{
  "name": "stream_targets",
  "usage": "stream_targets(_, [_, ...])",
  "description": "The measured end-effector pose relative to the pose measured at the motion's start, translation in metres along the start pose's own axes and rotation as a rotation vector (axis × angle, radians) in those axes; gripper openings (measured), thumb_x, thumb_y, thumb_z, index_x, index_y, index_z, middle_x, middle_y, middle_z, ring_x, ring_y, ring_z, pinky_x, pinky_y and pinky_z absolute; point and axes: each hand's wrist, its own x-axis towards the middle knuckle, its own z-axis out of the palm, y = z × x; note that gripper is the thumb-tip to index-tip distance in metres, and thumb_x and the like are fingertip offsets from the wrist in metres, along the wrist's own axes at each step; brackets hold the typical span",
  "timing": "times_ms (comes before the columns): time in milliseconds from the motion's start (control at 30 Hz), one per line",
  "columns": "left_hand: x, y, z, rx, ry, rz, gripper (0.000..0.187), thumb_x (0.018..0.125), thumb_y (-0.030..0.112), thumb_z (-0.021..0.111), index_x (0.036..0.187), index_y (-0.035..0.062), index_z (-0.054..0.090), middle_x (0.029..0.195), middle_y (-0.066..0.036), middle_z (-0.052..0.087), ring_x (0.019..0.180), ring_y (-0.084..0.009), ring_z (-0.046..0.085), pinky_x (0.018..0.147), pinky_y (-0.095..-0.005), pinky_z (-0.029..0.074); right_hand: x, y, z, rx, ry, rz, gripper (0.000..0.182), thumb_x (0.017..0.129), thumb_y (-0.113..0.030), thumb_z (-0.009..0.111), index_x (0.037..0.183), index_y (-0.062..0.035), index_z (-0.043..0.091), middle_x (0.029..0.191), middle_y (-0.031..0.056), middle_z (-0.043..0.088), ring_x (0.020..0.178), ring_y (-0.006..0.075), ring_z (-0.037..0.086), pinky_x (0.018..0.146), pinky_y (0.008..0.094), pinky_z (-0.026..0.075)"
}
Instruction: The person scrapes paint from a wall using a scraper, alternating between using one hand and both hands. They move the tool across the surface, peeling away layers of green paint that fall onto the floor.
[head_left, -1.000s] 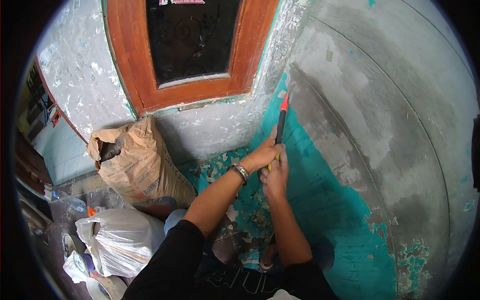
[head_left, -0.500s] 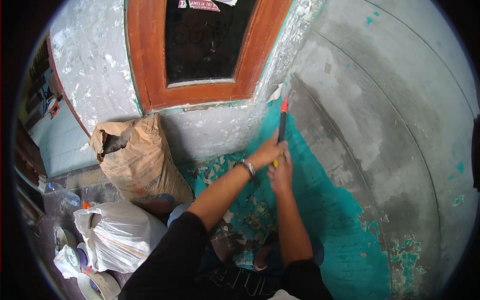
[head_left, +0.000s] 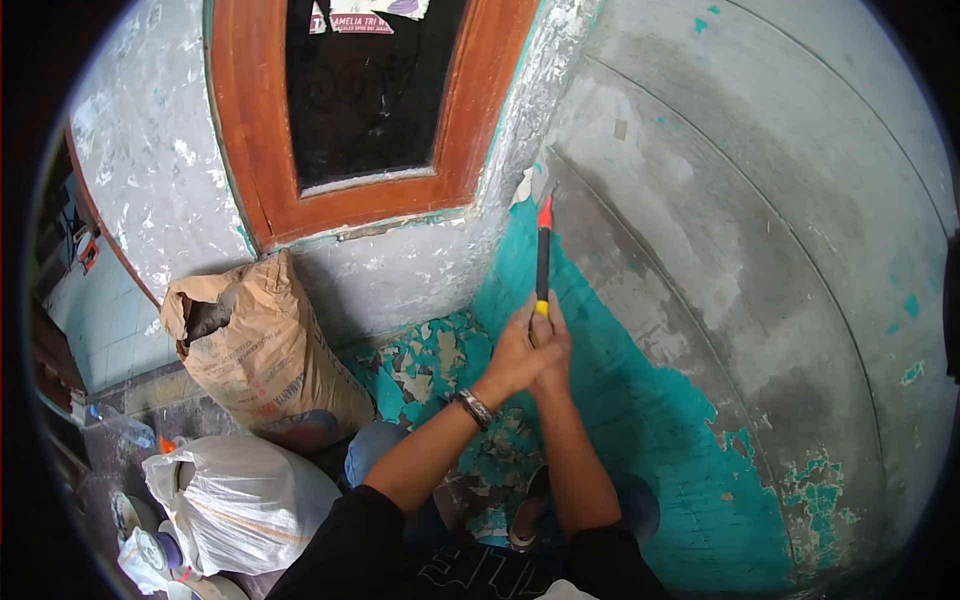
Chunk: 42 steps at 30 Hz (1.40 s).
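A long-handled scraper (head_left: 543,262) with a red head, black shaft and yellow grip points up and away from me. Its head lies against the wall where teal paint (head_left: 610,400) meets bare grey plaster (head_left: 720,230). My left hand (head_left: 512,358), with a bracelet at the wrist, is closed around the yellow end of the handle. Pressed beside it, my right hand (head_left: 553,345) grips the same end, its fingers partly hidden by the left. A loose pale paint flake (head_left: 523,187) curls off the corner near the scraper head.
Teal paint chips (head_left: 425,365) litter the floor at the wall's foot. To the left stand an open brown paper sack (head_left: 275,360) and a white plastic sack (head_left: 250,505). A clear bottle (head_left: 125,425) lies farther left. A wooden-framed window (head_left: 240,130) is ahead.
My left hand has slid down from the black shaft to the yellow grip, against my right hand. The view has shifted slightly, and the scraper stays at the wall.
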Motion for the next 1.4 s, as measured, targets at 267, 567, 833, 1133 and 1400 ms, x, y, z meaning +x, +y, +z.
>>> stream_targets(267, [0.048, 0.000, -0.047, -0.274, -0.034, -0.069, 0.089, 0.075, 0.025, 0.072, 0.141, -0.0138, 0.026, 0.128, -0.024, 0.051, 0.116, -0.0246, 0.053, 0.096, -0.0309, 0.042, 0.045, 0.003, 0.057, 0.131, 0.057, -0.066, 0.055, 0.098, -0.021, 0.048, 0.147, -0.0064, 0.028, 0.106, 0.0057, 0.053, 0.086, 0.0132, 0.052, 0.074, 0.0268, 0.046])
stream_targets(567, [-0.013, 0.010, 0.000, -0.069, -0.192, 0.050, 0.077, 0.083, 0.031, 0.068, 0.139, -0.0068, 0.030, 0.112, -0.018, 0.058, 0.096, -0.0217, 0.060, 0.083, -0.0322, 0.049, -0.031, -0.023, -0.026, 0.104, -0.052, 0.031, 0.055, 0.098, -0.016, 0.048, 0.147, -0.0034, 0.027, 0.107, 0.0052, 0.055, 0.086, 0.0108, 0.055, 0.070, 0.0243, 0.048])
stream_targets(833, [-0.100, 0.002, 0.073, -0.132, -0.413, -0.232, 0.084, 0.092, 0.038, 0.056, 0.146, -0.0064, 0.008, 0.103, -0.023, 0.060, 0.092, -0.0304, 0.062, 0.081, -0.0363, 0.048, -0.201, -0.063, -0.065, -0.094, 0.196, 0.250, 0.052, 0.097, -0.016, 0.041, 0.147, -0.0083, 0.027, 0.082, -0.0001, 0.052, 0.050, 0.0029, 0.040, 0.038, 0.0175, 0.031])
stream_targets(1133, [-0.110, -0.014, 0.110, -0.055, -0.266, -0.118, 0.078, 0.093, 0.021, 0.050, 0.141, -0.0140, -0.001, 0.076, -0.026, 0.059, 0.069, -0.0370, 0.062, 0.063, -0.0426, 0.048, -0.224, -0.047, -0.068, -0.051, 0.266, 0.222, 0.058, 0.094, -0.009, 0.045, 0.148, -0.0067, 0.024, 0.075, 0.0005, 0.052, 0.045, 0.0029, 0.037, 0.036, 0.0181, 0.028])
stream_targets(1400, [-0.109, -0.004, 0.113, -0.037, -0.306, -0.156, 0.075, 0.093, 0.017, 0.047, 0.140, -0.0148, -0.002, 0.075, -0.028, 0.059, 0.069, -0.0399, 0.062, 0.063, -0.0438, 0.049, -0.221, -0.050, -0.079, -0.087, 0.305, 0.252, 0.056, 0.094, -0.010, 0.044, 0.147, -0.0054, 0.026, 0.072, 0.0003, 0.052, 0.042, 0.0027, 0.036, 0.036, 0.0182, 0.028])
